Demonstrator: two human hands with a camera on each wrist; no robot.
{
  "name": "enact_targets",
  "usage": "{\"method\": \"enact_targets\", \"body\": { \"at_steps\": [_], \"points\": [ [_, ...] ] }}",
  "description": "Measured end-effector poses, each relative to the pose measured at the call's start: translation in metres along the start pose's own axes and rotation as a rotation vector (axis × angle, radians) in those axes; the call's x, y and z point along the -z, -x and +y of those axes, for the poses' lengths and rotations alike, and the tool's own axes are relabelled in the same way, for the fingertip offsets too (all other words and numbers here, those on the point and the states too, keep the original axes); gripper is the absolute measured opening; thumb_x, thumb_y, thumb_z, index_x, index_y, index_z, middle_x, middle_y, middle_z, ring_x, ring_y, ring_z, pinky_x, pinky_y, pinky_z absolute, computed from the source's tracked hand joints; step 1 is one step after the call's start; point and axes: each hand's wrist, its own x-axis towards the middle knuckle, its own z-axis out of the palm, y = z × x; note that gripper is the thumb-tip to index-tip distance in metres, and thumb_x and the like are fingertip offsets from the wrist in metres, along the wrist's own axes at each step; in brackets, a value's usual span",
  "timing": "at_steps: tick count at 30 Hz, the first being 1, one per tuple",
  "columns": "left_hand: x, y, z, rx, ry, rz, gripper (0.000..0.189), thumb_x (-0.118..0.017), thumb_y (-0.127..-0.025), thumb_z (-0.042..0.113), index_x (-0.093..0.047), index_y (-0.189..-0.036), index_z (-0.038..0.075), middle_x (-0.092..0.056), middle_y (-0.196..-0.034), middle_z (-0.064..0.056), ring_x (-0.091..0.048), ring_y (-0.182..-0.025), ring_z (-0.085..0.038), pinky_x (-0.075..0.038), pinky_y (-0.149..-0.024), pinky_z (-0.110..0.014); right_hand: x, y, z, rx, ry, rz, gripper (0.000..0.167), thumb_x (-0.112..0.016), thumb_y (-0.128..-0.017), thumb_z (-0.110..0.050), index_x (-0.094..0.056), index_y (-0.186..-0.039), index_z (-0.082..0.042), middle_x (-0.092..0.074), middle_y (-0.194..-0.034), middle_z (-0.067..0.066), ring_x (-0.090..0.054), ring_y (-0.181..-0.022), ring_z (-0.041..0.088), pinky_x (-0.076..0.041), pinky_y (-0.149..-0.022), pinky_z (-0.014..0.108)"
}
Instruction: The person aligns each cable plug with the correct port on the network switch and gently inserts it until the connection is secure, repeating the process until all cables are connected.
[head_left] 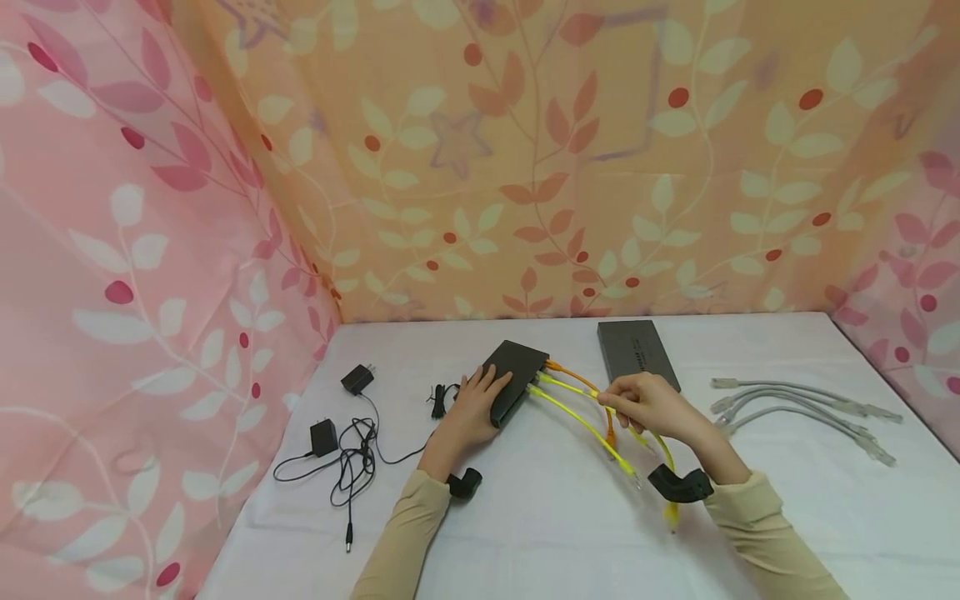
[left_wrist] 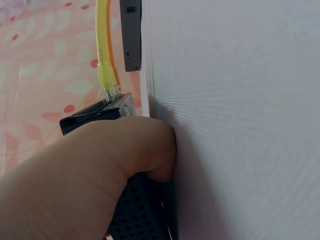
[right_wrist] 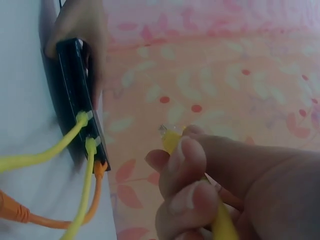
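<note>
A black network switch [head_left: 519,360] lies tilted on the white table. My left hand [head_left: 468,414] grips its left end, fingers spread over the top and thumb curled at the side near the cloth. Plugged into its right side are an orange network cable [right_wrist: 97,187] and two yellow network cables [right_wrist: 55,152]; their loose ends trail toward the table's front. To the right of the switch, my right hand [head_left: 651,405] pinches another yellow network cable [right_wrist: 171,141] close behind its clear plug, which points up past the fingertips. The rest of this cable hangs below the hand.
Behind the right hand lies a dark grey box [head_left: 637,352] with printed lettering. Several grey network cables [head_left: 798,404] lie at the right. Two black power adapters [head_left: 324,437] with tangled black cords [head_left: 358,458] are at the left. Floral cloth [head_left: 517,208] walls the table's back.
</note>
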Motion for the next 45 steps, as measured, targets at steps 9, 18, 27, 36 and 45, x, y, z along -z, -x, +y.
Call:
{"method": "enact_targets", "body": {
  "at_steps": [9, 18, 27, 36, 45],
  "points": [
    [0.0, 0.001, -0.003, -0.004, 0.019, 0.001, 0.09, -0.075, -0.071, 0.014, -0.028, -0.147, 0.022, -0.026, -0.15, -0.019, -0.022, -0.137, -0.042, -0.02, -0.106, -0.061, -0.009, -0.022, 0.001, -0.045, -0.04, -0.062, 0.032, -0.057, -0.091, -0.036, -0.067, -0.089, -0.006, -0.058, -0.057, 0.012, -0.05, -0.042, 0.015, -0.037, -0.039, 0.023],
    [-0.002, -0.001, -0.002, 0.004, 0.012, 0.0, 0.09, -0.075, -0.071, 0.015, -0.027, -0.147, 0.023, -0.025, -0.15, -0.017, -0.021, -0.138, -0.04, -0.02, -0.106, -0.06, -0.024, -0.044, -0.003, -0.031, -0.052, -0.128, 0.031, -0.056, -0.093, -0.027, -0.066, -0.084, 0.001, -0.055, -0.053, 0.001, -0.049, -0.042, 0.012, -0.038, -0.039, 0.022],
    [0.001, -0.001, -0.001, 0.001, 0.02, -0.007, 0.091, -0.075, -0.071, 0.015, -0.026, -0.148, 0.023, -0.024, -0.151, -0.017, -0.021, -0.138, -0.041, -0.019, -0.107, -0.06, -0.036, -0.064, 0.002, 0.049, -0.033, -0.189, 0.035, -0.054, -0.094, -0.025, -0.065, -0.08, 0.005, -0.052, -0.052, -0.003, -0.044, -0.042, 0.008, -0.036, -0.041, 0.022],
    [0.002, 0.0, -0.003, -0.017, 0.005, 0.015, 0.087, -0.075, -0.073, 0.018, -0.029, -0.147, 0.021, -0.028, -0.149, -0.019, -0.023, -0.137, -0.042, -0.022, -0.105, -0.061, -0.053, -0.079, 0.005, 0.045, -0.026, -0.196, 0.03, -0.055, -0.094, -0.023, -0.069, -0.086, 0.003, -0.054, -0.053, -0.004, -0.048, -0.041, 0.008, -0.043, -0.043, 0.024],
    [0.002, 0.0, -0.001, -0.013, 0.003, 0.0, 0.084, -0.073, -0.075, 0.02, -0.028, -0.147, 0.021, -0.027, -0.149, -0.018, -0.022, -0.137, -0.041, -0.023, -0.105, -0.061, -0.067, -0.085, 0.005, 0.024, -0.019, -0.169, 0.031, -0.054, -0.094, -0.022, -0.07, -0.082, 0.002, -0.057, -0.052, -0.001, -0.05, -0.04, 0.009, -0.044, -0.042, 0.025]
  ]
}}
